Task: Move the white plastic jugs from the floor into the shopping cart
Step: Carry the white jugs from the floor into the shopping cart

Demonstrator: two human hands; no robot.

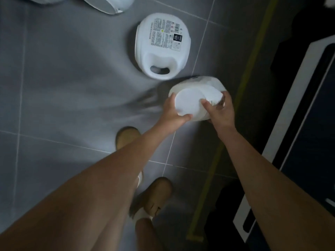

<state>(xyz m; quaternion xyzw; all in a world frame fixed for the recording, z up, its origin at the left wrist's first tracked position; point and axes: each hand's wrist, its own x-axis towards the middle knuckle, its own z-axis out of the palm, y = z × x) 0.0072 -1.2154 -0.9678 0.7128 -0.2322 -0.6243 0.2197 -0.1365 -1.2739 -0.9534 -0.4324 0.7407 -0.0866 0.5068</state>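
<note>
I hold a white plastic jug [192, 100] in both hands, its round cap end turned toward me and blurred by motion. My left hand [173, 113] grips its left side with the thumb hooked under the cap. My right hand [219, 109] grips its right side, fingers curled round it. A second white jug [163, 46] lies flat on the grey tiled floor just beyond, label up, handle toward me. Parts of two more white jugs [108, 4] show at the top edge. No shopping cart can be made out.
My feet in tan slippers [157, 194] stand on the grey tiles [63, 87] below the hands. A yellow-green line [241, 98] runs along the floor to the right. A dark panel with a white frame [297, 124] stands at the right edge.
</note>
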